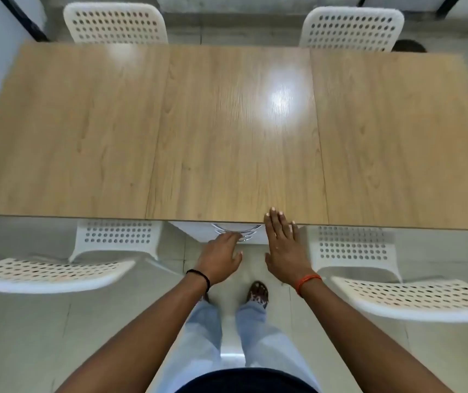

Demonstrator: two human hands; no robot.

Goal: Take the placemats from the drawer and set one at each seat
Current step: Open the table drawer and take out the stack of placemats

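A white drawer front (196, 232) shows just under the near edge of the wooden table (227, 131), with a curved metal handle (248, 229). My left hand (220, 258) reaches the handle, its fingertips curled at the bar. My right hand (284, 248) lies flat with fingers apart, fingertips resting on the table's near edge beside the drawer. The drawer is shut. No placemat is visible.
Four white perforated chairs stand around the table: far left (115, 22), far right (352, 26), near left (57, 268), near right (408, 296). My legs and feet stand on the pale tiled floor (28, 336) between the near chairs.
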